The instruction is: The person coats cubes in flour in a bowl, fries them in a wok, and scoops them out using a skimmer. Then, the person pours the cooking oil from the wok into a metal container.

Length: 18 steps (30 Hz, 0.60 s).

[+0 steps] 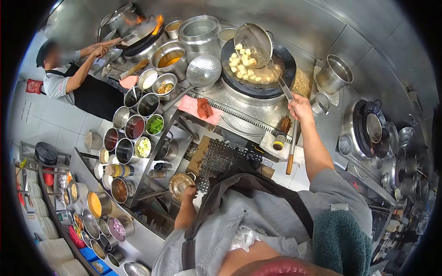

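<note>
As right hand (300, 109) grips strainer (256, 39), wok (287, 65) beneath

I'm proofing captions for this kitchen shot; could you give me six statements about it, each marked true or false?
1. The camera wearer's right hand is empty. False: it grips a long metal handle.
2. A round metal mesh strainer is tilted over a round black wok. True.
3. Pale, chunky food cubes lie in the wok. True.
4. A dark teal cloth towel hangs at the wearer's left shoulder. False: it is at the right shoulder.
5. Orange flames show near the other person. True.
6. That person wears a white apron. False: the cloth apron is black.
</note>
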Each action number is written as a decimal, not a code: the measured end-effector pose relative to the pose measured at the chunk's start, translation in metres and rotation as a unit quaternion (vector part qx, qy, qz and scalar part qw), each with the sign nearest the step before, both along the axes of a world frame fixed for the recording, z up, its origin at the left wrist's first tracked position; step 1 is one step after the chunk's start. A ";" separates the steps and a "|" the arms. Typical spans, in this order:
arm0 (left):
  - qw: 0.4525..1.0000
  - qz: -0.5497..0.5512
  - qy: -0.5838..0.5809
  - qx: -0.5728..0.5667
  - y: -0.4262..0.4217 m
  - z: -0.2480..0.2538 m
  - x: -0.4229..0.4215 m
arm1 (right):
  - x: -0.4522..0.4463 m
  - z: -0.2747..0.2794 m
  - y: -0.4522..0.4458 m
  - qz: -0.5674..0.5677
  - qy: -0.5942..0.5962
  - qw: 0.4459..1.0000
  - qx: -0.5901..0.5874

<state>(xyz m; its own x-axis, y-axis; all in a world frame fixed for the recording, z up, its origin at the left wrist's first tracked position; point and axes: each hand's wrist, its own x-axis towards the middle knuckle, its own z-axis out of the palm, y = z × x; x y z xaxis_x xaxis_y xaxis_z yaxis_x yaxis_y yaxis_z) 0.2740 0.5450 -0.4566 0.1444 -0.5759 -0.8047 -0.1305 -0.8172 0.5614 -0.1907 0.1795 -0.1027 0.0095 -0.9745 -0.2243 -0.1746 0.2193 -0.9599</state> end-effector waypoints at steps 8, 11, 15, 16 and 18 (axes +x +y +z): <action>0.996 -0.061 -0.046 0.036 0.011 0.022 -0.007 | -0.011 0.015 0.030 -0.014 0.007 1.000 -0.013; 0.995 -0.054 -0.055 0.063 0.011 0.068 -0.017 | -0.022 0.016 0.032 -0.025 0.016 0.999 -0.013; 0.997 -0.039 -0.054 0.047 0.025 0.062 -0.007 | -0.046 0.016 0.023 -0.037 0.016 0.999 -0.017; 0.996 -0.047 -0.056 0.049 0.029 0.061 -0.006 | -0.050 0.017 0.018 -0.045 0.029 0.998 -0.015; 0.995 -0.048 -0.056 0.060 0.032 0.064 -0.008 | -0.053 0.019 0.009 -0.072 0.070 0.995 -0.028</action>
<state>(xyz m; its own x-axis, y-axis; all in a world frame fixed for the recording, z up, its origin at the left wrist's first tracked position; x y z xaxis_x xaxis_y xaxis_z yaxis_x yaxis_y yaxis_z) 0.2655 0.5769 -0.3924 0.1862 -0.4930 -0.8499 -0.2685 -0.8576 0.4386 -0.2433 0.1881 -0.0839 -0.1589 -0.9745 -0.1582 -0.2778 0.1979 -0.9400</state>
